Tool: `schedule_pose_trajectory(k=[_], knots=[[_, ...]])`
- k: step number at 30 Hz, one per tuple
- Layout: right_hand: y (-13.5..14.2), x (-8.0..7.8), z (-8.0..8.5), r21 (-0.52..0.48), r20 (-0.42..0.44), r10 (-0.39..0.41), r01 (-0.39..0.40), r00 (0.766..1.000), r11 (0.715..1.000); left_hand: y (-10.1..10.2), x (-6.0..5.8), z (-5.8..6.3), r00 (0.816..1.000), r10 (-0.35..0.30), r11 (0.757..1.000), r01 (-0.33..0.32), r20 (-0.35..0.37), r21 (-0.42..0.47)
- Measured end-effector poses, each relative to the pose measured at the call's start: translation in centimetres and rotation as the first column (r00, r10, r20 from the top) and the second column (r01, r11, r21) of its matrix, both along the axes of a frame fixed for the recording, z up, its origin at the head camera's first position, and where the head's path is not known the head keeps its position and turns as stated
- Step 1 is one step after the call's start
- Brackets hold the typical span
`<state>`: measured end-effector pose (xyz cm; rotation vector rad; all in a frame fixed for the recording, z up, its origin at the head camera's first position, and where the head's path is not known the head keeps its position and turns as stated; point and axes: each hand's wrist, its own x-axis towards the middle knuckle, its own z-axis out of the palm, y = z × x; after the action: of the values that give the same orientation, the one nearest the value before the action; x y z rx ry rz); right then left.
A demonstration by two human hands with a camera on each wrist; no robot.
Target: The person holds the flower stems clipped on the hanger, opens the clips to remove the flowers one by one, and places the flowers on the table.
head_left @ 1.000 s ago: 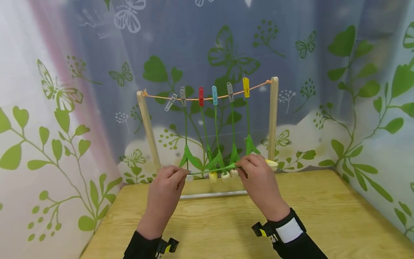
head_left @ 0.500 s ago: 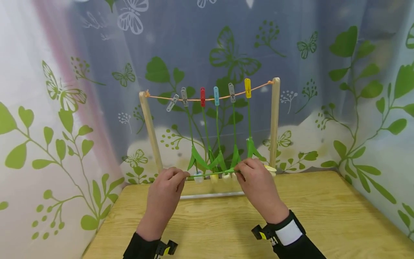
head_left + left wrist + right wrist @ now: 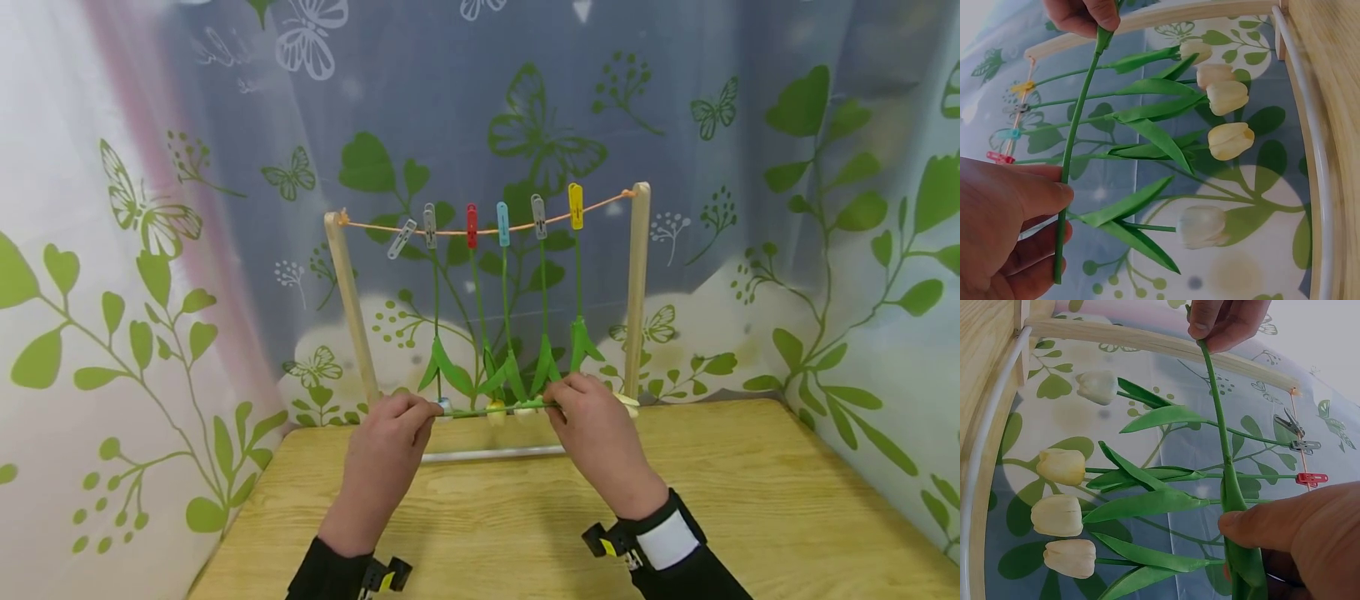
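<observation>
My left hand [image 3: 386, 450] pinches the free end of the green stem of an artificial tulip [image 3: 487, 411] between thumb and fingers. Farther along, my right hand [image 3: 600, 446] grips it at its leaves [image 3: 1241, 550]. The stem runs nearly level between the hands; a pale petal [image 3: 628, 406] shows past the right hand. Behind it, several tulips hang head-down from a cord, with white [image 3: 1202, 227] and yellowish [image 3: 1230, 141] blooms. Grey [image 3: 430, 225], red [image 3: 472, 225], blue [image 3: 503, 223] and yellow [image 3: 576, 206] clothespins hold their stems. A tilted grey clothespin [image 3: 402, 239] at the left holds no flower.
An orange cord [image 3: 375, 227] is tied between two wooden posts, the left post [image 3: 351, 308] and the right post [image 3: 637, 287]. A white bar [image 3: 495, 453] lies low across the frame on the wooden table [image 3: 480, 517]. A patterned curtain [image 3: 450, 108] surrounds it.
The held tulip's stem has dropped slightly at the right and lies more level. The leftmost hanging tulip swung right, then back left. Both hands keep their hold.
</observation>
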<state>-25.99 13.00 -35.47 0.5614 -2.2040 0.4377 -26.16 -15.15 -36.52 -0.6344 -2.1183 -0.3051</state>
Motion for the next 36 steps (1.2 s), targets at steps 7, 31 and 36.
schedule_pose_trajectory(k=[7, 31, 36], knots=[[-0.1, -0.1, -0.2, 0.016, 0.023, -0.015, 0.015, 1.0, 1.0, 0.2, 0.0, 0.0, 1.0, 0.0, 1.0, 0.0, 0.022, 0.004], [-0.3, -0.9, -1.5, 0.018, 0.107, -0.022, 0.02, 0.994, 1.0, 0.3, -0.6, -1.2, 0.994, 0.025, 1.0, -0.025, 0.109, -0.003], [-0.4, -1.1, -1.7, 0.033, 0.128, -0.038, 0.034, 0.991, 0.999, 0.3, -0.9, -1.8, 0.992, 0.024, 1.0, -0.025, 0.122, 0.003]])
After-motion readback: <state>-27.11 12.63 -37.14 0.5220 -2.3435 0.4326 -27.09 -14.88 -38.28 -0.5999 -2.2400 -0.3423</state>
